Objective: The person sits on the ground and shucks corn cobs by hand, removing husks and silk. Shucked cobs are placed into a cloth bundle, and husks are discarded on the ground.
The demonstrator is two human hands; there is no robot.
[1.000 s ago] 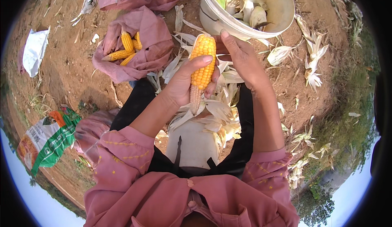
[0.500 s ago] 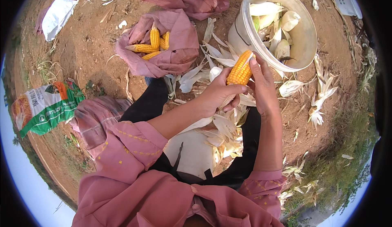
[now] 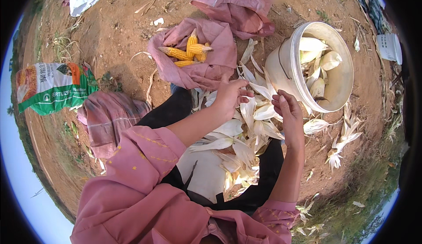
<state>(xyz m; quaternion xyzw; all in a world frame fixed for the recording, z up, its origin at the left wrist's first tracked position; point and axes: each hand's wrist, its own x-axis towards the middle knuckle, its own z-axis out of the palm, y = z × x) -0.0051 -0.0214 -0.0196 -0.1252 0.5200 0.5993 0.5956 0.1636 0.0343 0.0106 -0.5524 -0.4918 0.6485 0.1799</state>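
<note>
My left hand (image 3: 231, 97) is just below the near rim of a pink woven sack (image 3: 211, 70), its fingers spread with nothing in them. In the sack's rolled opening lie several husked yellow corn cobs (image 3: 192, 46). To the right, my right hand (image 3: 288, 110) hangs over loose pale husks (image 3: 247, 112) beside a white bucket (image 3: 281, 64), fingers curled in toward the thumb. Whatever those fingers may hold is too small or hidden to make out. Inside the bucket are several corn ears (image 3: 330, 61) still in their husks.
Another pink sack (image 3: 233, 7) lies behind the first. A green and white printed bag (image 3: 57, 88) and a plaid cloth (image 3: 112, 114) are on the left. Husks (image 3: 340, 140) are scattered over brown soil on the right. A white tub (image 3: 389, 48) stands at the far right.
The yellow cob has left my hands, and one more cob now lies across those in the sack. My hands have moved apart. The view has shifted, so things sit lower and further right.
</note>
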